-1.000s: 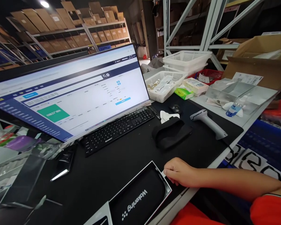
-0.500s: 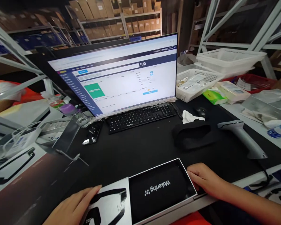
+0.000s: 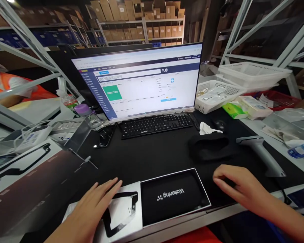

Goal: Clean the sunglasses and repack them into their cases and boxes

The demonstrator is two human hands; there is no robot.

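Note:
A white box sleeve [image 3: 136,216] with a black frame-like picture lies at the table's front edge. Out of its right side sticks a white-rimmed inner box [image 3: 176,199], black inside, with "Wakening" upside down. My left hand [image 3: 91,206] rests across the sleeve's left part, its fingers stretched out and spread. To the right of the inner box, apart from it, my right hand [image 3: 239,185] hovers with loosely curled fingers and nothing visible in them. The inner box's left end is hidden in the sleeve.
Behind stand a monitor [image 3: 147,81] and keyboard [image 3: 157,125]. A phone [image 3: 102,137] and a large printed box [image 3: 27,182] are left. On the right are a black strap-like item [image 3: 209,146], a barcode scanner [image 3: 264,155] and a white basket [image 3: 218,96].
My right hand has let go of the inner box's right end and moved away to the right. My left hand's fingers have spread and reach farther over the sleeve. The view has shifted slightly.

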